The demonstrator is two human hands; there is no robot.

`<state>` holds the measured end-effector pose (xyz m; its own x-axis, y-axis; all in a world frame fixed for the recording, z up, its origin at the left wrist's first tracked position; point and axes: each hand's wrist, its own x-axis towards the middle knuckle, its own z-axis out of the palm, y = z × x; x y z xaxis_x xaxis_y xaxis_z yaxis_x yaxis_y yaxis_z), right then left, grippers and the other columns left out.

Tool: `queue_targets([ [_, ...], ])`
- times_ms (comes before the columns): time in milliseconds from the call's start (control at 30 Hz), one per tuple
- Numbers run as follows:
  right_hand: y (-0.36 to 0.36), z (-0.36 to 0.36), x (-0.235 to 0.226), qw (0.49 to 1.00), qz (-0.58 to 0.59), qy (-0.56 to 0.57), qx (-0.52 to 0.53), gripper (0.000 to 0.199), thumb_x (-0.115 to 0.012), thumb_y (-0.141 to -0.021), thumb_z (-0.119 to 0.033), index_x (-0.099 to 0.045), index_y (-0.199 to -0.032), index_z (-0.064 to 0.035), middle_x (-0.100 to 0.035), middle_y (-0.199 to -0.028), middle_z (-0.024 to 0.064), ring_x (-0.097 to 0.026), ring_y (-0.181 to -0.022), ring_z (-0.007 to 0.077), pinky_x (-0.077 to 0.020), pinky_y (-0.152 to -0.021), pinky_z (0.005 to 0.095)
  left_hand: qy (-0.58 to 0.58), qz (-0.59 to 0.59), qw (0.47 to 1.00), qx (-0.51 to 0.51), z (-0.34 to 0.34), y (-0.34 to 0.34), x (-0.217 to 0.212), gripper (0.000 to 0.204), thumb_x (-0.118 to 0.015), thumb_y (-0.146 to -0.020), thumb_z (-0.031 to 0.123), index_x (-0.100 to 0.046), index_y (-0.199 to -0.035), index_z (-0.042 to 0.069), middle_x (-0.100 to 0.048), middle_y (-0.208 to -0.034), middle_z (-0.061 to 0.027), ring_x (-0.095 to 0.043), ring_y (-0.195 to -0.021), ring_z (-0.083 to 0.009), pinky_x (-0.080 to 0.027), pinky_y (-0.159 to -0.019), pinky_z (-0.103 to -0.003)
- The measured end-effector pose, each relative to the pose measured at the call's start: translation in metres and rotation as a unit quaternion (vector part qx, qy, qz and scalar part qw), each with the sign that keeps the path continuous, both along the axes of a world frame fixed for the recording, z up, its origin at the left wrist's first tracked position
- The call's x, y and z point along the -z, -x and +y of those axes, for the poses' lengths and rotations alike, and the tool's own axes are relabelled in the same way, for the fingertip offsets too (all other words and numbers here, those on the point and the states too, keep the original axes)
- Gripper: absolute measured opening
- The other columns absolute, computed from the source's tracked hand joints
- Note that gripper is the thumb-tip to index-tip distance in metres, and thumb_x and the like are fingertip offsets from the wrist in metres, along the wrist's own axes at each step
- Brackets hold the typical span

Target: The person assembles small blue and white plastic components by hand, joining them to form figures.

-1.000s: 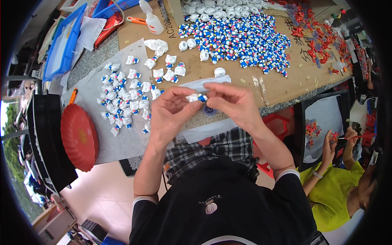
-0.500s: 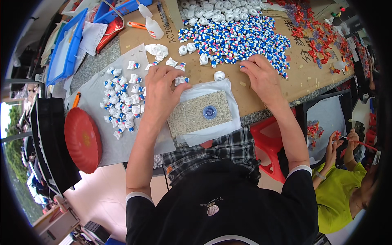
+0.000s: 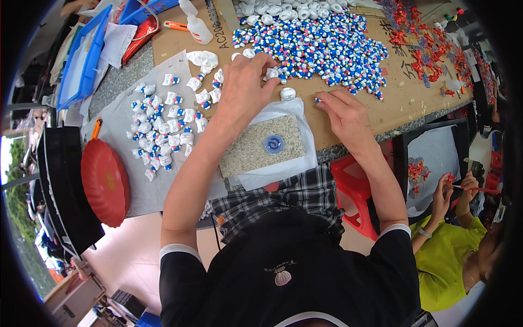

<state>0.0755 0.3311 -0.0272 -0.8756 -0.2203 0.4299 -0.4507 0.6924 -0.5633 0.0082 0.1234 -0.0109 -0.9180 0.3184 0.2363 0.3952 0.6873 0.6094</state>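
Note:
My left hand (image 3: 246,90) is at the near edge of a heap of small blue-and-white figure bodies (image 3: 321,46). Its thumb and index finger close around a white figure head (image 3: 271,73). To the right, my right hand (image 3: 345,119) pinches a small blue figure body (image 3: 318,100), mostly hidden by the fingertips. Between the hands stands a loose white head (image 3: 288,94). Nearer me, a speckled stone slab (image 3: 245,150) bears a small round dish (image 3: 274,144) with blue-looking contents. Several joined figures, white heads on blue bodies (image 3: 158,131), lie on paper at left.
White heads (image 3: 289,11) are piled behind the bodies. A squeeze bottle (image 3: 199,30) and an orange cutter (image 3: 176,25) lie at the back left. A red scalloped dish (image 3: 106,182) sits at far left. Another person (image 3: 452,261) works with red pieces at right.
My left hand has moved right and away from me, from the joined figures to a white head by the heap. My right hand keeps its pinch; the view has shifted slightly.

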Motion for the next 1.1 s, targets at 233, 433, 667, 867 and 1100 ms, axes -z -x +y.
queue_targets([
  [233, -0.025, -0.035, -0.025, 0.984, -0.089, 0.097, -0.117, 0.016, -0.065, -0.073, -0.003, -0.065, -0.089, -0.0018, -0.058, -0.076, 0.0076, -0.058, -0.070, 0.0243, -0.0467, -0.061, 0.0332, -0.325, -0.261, 0.909, -0.027, -0.040, -0.040, -0.018, 0.028, -0.065, -0.080, 0.003, -0.057, -0.107, -0.003, -0.062, -0.089, -0.0045, -0.058, -0.081, -0.0074, -0.047, -0.070, -0.021],
  [433, -0.033, -0.062, -0.029, 0.986, -0.056, -0.009, -0.155, 0.016, -0.064, -0.072, -0.004, -0.066, -0.087, -0.0033, -0.055, -0.075, 0.0066, -0.057, -0.074, 0.0234, -0.0472, -0.061, 0.0339, -0.448, -0.306, 0.839, -0.045, -0.059, -0.085, -0.015, 0.033, -0.068, -0.077, 0.001, -0.056, -0.108, -0.002, -0.064, -0.095, -0.0091, -0.061, -0.082, -0.0113, -0.049, -0.070, -0.022],
  [667, -0.040, -0.061, -0.042, 0.940, -0.284, 0.178, -0.069, 0.014, -0.065, -0.079, -0.006, -0.068, -0.091, -0.0005, -0.060, -0.076, 0.0057, -0.056, -0.065, 0.0131, -0.0435, -0.057, 0.0258, -0.509, -0.333, 0.792, -0.045, -0.052, -0.100, -0.006, 0.029, -0.067, -0.077, -0.003, -0.057, -0.105, -0.003, -0.064, -0.092, -0.0071, -0.061, -0.083, -0.0100, -0.050, -0.075, -0.022],
  [867, -0.037, -0.063, -0.041, 0.892, -0.250, 0.373, -0.057, 0.018, -0.066, -0.080, -0.004, -0.068, -0.098, -0.0023, -0.064, -0.082, 0.0053, -0.054, -0.068, 0.0068, -0.0400, -0.056, 0.0204, -0.533, -0.349, 0.770, -0.018, -0.041, -0.103, -0.004, 0.028, -0.066, -0.077, -0.005, -0.056, -0.103, -0.004, -0.064, -0.092, -0.0091, -0.062, -0.083, -0.0117, -0.051, -0.075, -0.024],
  [1100, -0.045, -0.071, -0.029, 0.884, -0.238, 0.399, -0.060, 0.018, -0.065, -0.080, -0.001, -0.068, -0.098, -0.0013, -0.064, -0.083, 0.0063, -0.057, -0.073, 0.0078, -0.0430, -0.062, 0.0207, -0.574, -0.316, 0.756, 0.000, -0.029, -0.107, 0.001, 0.025, -0.066, -0.076, -0.008, -0.057, -0.099, -0.005, -0.064, -0.091, -0.0115, -0.063, -0.081, -0.0139, -0.052, -0.074, -0.025],
])
